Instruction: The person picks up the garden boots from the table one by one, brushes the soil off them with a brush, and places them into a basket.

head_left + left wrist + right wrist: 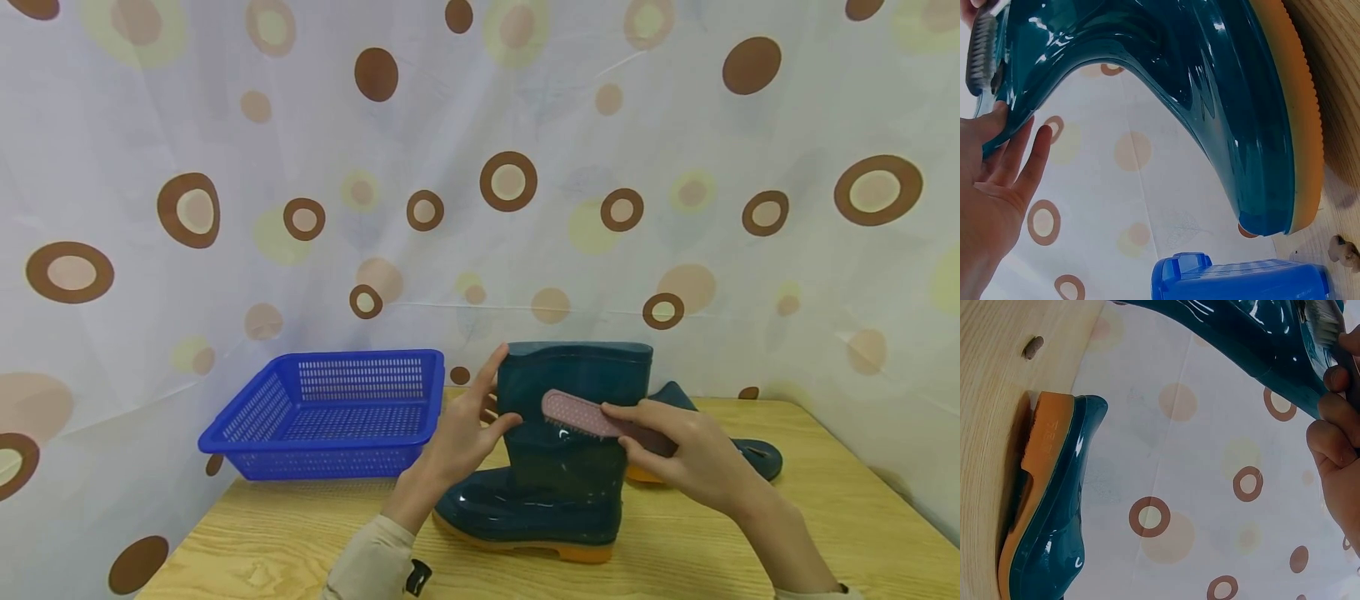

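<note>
A glossy dark green rain boot (562, 483) with an orange sole stands upright on the table, its toe to the left. My left hand (467, 429) grips the boot's shaft at its front edge, the thumb on the near side and the other fingers behind. In my right hand (693, 450) is a pink scrubbing brush (577, 412), pinched by its handle. The brush's bristles (985, 47) lie against the side of the shaft. In the right wrist view, the fingers (1335, 425) curl round the brush handle.
A blue perforated plastic basket (322, 454) stands at the table's left. Behind my right hand, a second green boot (761, 458) with an orange sole rests on the wooden table (712, 542). A dotted curtain (480, 250) hangs behind.
</note>
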Motion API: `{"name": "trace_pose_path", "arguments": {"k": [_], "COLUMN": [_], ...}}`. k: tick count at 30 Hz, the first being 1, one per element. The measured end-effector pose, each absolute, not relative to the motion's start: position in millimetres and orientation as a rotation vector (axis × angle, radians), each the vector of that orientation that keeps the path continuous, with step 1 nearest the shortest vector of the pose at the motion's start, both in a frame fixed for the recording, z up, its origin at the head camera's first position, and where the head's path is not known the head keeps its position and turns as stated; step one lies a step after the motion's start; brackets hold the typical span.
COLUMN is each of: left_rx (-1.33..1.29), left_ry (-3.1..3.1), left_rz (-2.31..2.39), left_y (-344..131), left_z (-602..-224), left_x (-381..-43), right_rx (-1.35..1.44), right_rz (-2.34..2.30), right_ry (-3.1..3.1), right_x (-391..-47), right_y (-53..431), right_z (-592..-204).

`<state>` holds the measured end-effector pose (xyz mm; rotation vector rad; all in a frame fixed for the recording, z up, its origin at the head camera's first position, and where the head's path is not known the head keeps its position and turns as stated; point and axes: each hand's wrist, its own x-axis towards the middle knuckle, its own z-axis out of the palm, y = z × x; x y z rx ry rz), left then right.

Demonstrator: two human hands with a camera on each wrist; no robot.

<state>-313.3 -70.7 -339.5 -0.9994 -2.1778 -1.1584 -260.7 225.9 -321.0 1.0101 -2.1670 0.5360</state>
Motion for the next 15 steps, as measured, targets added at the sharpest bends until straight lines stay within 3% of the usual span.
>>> {"name": "trace_pose_path", "arguments": {"k": [15], "left_rx": [-0.980], "left_ry": [-2.190], "left_rz": [-1.153], "left_y": [-70.3], "left_z": [-339.2], "left_x": [-313.2], "right_rx": [1.049], "right_rz": [0.534], "right_ry": [-2.132], "right_x": [-260.4], "right_y": [230.1], "right_z": [-319.6]}}
